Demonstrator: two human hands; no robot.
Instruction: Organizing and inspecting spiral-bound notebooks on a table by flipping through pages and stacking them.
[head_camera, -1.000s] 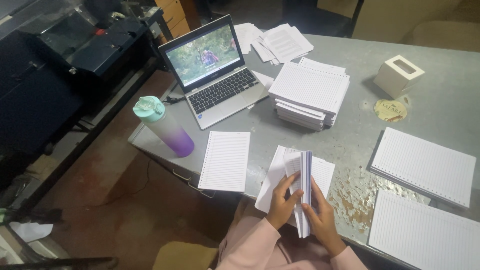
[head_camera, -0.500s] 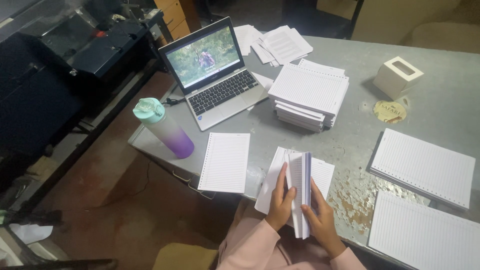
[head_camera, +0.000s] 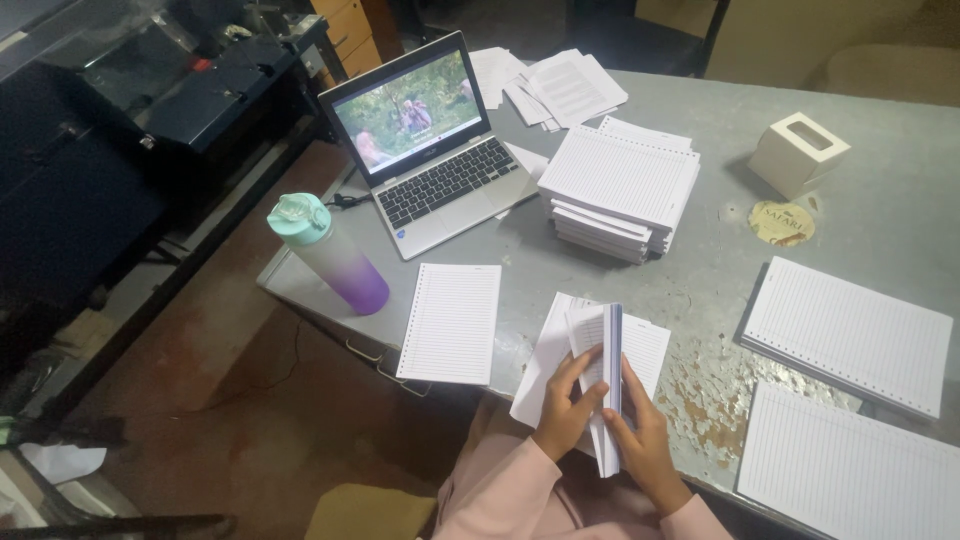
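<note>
Little has shifted: both hands, left hand (head_camera: 572, 408) and right hand (head_camera: 643, 445), grip the upright lined-paper sheaf (head_camera: 608, 385).

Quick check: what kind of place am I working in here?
Probably a small notebook-binding or print workshop: stacks of punched lined sheets on a worn grey table, a laptop, and dark machinery alongside.

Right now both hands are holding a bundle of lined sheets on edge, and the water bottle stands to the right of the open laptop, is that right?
Not quite. The head view shows the water bottle left of the open laptop, not right. The left hand and right hand do hold the bundle of lined sheets on edge.
</note>
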